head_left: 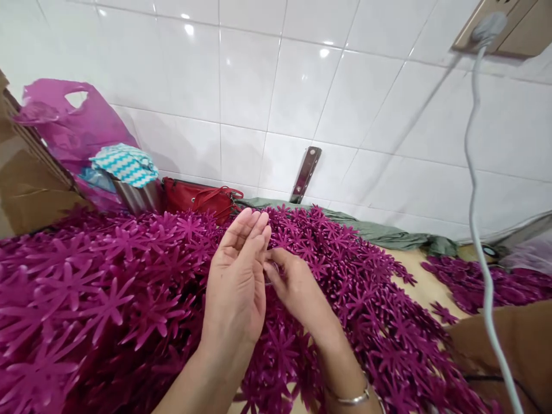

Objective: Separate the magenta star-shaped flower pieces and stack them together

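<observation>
My left hand [237, 276] is raised over a heap of purple flower-shaped pieces [112, 299], its fingers stretched out and the thumb lying along them. No object shows in its visible part; the inner side of the palm is turned partly away. Close against that palm, the thumb and fingertips of my right hand [297, 287] are pinched together. A small, faint, clear edge shows by these fingertips, too little to name. A silver bangle [356, 398] circles the right wrist. The many-petalled pieces spread beneath and around both hands.
Behind the heap stands a white tiled wall [245, 75]. A pink plastic bag [81, 126], a blue-and-white zigzag cloth [125, 165] and a red bag [194, 198] sit at back left. A white cable [474, 213] hangs from a socket [524, 29] at right. Cardboard [34, 178] borders the left.
</observation>
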The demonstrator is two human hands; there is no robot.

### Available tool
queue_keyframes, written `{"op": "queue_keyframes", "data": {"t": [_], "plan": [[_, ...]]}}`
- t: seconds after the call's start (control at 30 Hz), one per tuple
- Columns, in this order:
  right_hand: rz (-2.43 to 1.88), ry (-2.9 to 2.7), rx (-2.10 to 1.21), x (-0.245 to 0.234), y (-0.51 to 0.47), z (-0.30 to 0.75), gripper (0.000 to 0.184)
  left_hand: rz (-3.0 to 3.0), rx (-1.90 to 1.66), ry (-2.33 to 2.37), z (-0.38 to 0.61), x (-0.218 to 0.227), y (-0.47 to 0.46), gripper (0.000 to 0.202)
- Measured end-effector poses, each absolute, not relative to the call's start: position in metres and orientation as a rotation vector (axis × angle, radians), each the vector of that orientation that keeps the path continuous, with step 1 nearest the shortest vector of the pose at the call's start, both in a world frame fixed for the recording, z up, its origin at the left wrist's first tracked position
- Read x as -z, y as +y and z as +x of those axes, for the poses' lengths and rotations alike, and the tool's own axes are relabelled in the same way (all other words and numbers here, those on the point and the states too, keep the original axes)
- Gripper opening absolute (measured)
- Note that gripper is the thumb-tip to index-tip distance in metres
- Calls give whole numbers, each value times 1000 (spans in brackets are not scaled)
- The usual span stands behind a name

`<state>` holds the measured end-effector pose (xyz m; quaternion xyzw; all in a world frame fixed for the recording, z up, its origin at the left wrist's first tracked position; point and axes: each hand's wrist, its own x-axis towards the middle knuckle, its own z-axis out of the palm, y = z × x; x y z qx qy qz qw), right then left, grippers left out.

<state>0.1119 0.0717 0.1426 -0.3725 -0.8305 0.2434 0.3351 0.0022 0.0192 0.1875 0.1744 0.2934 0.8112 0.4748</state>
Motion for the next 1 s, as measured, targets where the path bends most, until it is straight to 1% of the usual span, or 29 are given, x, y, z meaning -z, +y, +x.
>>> {"op": "queue_keyframes", "data": {"t": [0.1, 0.2, 0.23, 0.3, 0.37, 0.43, 0.57, 0.73, 0.87, 1.0], "plan": [[-1032, -2263, -533, -137, 71, 108, 14, 451, -1992, 749, -9, -179, 31, 29], [-1142, -2404, -399, -138, 71, 112, 17, 443, -2062, 788, -28, -181, 35, 22], [-1179, -2471, -381, -137, 71, 111, 18, 463, -2107, 791, -34, -184, 35, 16], [-1255, -2609, -368, -131, 72, 105, 29, 502, -2166, 787, -46, -193, 33, 14], [-1315, -2701, -333, -122, 72, 96, 44, 516, -2169, 776, -53, -201, 29, 17], [-1340, -2738, -266, -112, 74, 86, 50, 485, -2134, 746, -56, -206, 26, 21], [-1369, -2747, -182, -99, 76, 77, 50, 372, -2056, 637, -53, -211, 23, 29], [-1368, -2679, -171, -97, 77, 79, 49, 264, -2000, 587, -53, -208, 31, 33], [-1332, -2673, -215, -98, 78, 80, 48, 176, -1980, 614, -56, -206, 36, 35], [-1301, -2658, -234, -110, 77, 82, 45, 101, -1956, 572, -58, -206, 38, 31]]}}
